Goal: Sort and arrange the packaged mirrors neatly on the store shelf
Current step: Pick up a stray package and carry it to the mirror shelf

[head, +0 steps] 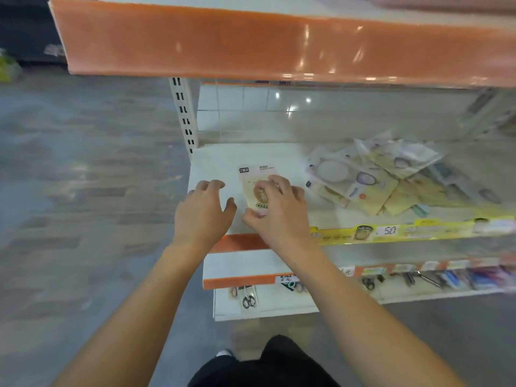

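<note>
one packaged mirror apart, a jumbled pile of mirror packs too overlapped to count, two hands

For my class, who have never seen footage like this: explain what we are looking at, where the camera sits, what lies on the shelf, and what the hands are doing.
There is no machine here. A person wears one camera on the head, looking forward and down, so you see their own two arms reaching out. In front is a white store shelf. The right hand pinches one packaged mirror that lies flat on the shelf. The left hand hovers beside it, fingers loosely curled, holding nothing. Further right lies an untidy pile of packaged mirrors. Scissors hang on a lower shelf.
</note>
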Demonstrator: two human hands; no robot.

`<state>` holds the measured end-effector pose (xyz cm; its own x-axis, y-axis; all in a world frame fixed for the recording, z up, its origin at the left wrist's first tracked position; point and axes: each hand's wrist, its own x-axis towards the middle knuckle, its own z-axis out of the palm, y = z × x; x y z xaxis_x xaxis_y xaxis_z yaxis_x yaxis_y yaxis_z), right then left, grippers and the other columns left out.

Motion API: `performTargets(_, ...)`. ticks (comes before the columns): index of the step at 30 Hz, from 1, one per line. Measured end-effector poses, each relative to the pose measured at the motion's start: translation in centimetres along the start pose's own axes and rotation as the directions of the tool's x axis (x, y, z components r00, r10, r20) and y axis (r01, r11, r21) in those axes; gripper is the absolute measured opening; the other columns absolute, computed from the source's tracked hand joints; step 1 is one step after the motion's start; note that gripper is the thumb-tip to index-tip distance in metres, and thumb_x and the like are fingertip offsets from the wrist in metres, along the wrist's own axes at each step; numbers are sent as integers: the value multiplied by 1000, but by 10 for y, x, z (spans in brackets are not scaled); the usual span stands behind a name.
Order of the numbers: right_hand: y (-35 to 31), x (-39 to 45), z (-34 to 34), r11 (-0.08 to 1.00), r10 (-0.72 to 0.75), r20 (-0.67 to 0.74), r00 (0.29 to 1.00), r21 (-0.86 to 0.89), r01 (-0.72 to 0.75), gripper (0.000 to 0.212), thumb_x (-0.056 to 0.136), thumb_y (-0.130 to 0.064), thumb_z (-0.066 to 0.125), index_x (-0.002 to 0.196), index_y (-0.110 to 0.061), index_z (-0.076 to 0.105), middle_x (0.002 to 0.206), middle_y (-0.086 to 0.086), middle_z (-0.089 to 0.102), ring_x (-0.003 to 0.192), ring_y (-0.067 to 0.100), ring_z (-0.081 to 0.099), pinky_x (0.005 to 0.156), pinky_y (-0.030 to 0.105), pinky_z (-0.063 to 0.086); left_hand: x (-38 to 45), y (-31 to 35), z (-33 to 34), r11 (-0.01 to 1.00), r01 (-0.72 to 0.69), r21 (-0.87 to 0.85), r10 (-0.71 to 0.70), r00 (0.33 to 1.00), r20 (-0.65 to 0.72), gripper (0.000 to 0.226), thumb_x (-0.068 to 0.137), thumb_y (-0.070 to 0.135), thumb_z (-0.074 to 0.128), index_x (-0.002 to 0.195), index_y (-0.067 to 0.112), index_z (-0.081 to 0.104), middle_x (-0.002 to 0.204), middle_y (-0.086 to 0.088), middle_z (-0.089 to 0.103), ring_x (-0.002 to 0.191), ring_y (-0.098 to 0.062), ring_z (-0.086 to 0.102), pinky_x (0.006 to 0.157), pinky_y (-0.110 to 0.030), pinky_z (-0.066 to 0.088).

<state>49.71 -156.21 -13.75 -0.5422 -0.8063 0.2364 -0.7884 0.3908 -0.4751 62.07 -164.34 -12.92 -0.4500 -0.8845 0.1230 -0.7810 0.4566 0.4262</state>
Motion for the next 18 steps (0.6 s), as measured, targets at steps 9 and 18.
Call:
performTargets(9,-16,37,11,1000,-11,102,995,-10,12,49,76,-38,65,121,-20,58,139,-3,42,116,34,38,100,39,36,9,-19,3,999,37,-2,-37,999,0,42,93,37,50,130,17,51,131,-3,53,103,-30,60,79,-38,45)
performTargets(18,-3,73,59,995,-24,299,954,-88,53,50,82,-43,64,125,-20,53,138,1,41,118,33,38,98,40,35,18,-25,6,995,95,12,-95,995,17,43,93,39,49,131,19,49,132,-1,52,104,-26,60,83,-37,45)
